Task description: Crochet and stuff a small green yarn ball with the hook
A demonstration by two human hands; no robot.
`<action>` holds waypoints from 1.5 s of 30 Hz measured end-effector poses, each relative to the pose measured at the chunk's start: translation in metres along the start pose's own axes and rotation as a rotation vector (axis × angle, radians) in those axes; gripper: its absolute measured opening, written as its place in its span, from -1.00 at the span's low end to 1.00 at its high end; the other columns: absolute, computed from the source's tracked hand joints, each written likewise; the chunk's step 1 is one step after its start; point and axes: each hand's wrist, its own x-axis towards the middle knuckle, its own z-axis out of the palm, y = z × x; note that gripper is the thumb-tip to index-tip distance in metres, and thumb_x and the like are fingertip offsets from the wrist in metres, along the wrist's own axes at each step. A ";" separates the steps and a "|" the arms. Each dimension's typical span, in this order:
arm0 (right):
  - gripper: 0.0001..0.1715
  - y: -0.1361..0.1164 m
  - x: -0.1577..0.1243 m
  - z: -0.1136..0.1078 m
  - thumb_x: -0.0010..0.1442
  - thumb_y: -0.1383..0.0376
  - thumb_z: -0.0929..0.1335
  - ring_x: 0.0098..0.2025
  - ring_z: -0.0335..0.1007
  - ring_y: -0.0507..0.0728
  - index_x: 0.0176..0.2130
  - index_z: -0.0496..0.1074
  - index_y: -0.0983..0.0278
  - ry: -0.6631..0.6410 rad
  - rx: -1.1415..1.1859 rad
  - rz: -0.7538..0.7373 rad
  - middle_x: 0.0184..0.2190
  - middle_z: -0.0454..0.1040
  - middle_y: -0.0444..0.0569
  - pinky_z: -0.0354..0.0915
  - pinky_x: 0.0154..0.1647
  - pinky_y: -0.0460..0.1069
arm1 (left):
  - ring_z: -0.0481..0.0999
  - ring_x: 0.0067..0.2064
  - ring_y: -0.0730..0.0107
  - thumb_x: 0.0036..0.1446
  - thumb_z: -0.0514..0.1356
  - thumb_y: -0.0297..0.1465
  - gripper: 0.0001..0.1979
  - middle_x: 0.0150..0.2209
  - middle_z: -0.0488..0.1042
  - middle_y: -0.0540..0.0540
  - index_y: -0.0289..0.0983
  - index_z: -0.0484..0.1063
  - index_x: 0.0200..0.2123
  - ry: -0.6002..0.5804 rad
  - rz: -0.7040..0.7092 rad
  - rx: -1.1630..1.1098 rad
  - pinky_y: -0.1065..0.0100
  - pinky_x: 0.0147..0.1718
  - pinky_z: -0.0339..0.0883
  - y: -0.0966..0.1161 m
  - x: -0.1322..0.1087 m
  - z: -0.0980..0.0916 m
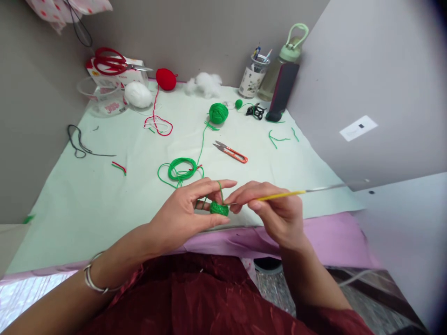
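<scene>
Near the front edge of the table, my left hand [190,204] pinches a small green crochet piece [219,209] between thumb and fingers. A strand of green yarn [220,186] loops over its raised index finger. My right hand [274,209] grips a crochet hook [279,195] with a yellow handle and a silver shaft, its tip at the piece's upper right edge. Behind my left hand lies a loose coil of green yarn [182,168], from which a strand runs up to the green yarn ball [218,113].
Orange thread snips [232,152] lie mid-table. Along the back stand a red yarn ball [166,79], white yarn ball [138,94], white stuffing [205,84], pen holder [253,77] and water bottle [274,74]. Red scissors [111,61] rest on a box. A grey wall [384,83] borders the right.
</scene>
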 end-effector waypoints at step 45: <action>-0.56 0.015 -0.023 0.045 0.40 0.43 0.40 -0.16 0.58 0.16 0.12 0.63 -0.03 0.460 -0.373 -0.157 -0.14 0.61 -0.02 0.54 -0.25 0.07 | 0.63 -0.03 0.34 0.24 0.43 -0.37 -0.65 -0.09 0.69 -0.10 -0.20 0.68 0.09 -0.016 -0.162 -0.780 0.35 0.09 0.42 -0.011 -0.007 0.019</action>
